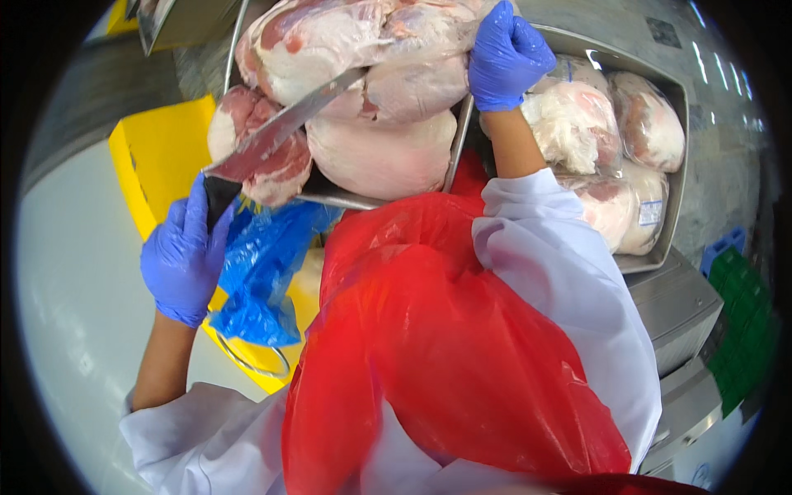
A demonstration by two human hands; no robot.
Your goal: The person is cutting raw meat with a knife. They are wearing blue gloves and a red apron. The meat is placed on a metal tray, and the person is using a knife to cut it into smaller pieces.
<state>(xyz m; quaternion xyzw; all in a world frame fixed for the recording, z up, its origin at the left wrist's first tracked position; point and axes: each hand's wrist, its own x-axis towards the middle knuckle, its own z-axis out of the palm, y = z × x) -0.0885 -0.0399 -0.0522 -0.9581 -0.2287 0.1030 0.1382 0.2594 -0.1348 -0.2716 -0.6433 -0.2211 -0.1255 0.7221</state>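
In my left hand (186,256) is the black handle of a large knife (285,130). Its long, smeared blade slants up and right across the pieces of raw meat. My right hand (509,62), also gloved in blue, is closed at the right side of the upper meat, gripping what looks like a clear plastic bag (441,37) around that piece. Below the blade lies a big pale cut of meat (384,155). A redder cut of meat (264,165) sits partly behind the knife. These cuts rest in a metal tray (334,198).
To the right, a second metal tray (678,157) holds several meat pieces in clear bags. A blue plastic bag (264,264) hangs over a yellow bin (144,165) at left. Metal equipment (676,313) and a green crate (738,322) stand at the lower right.
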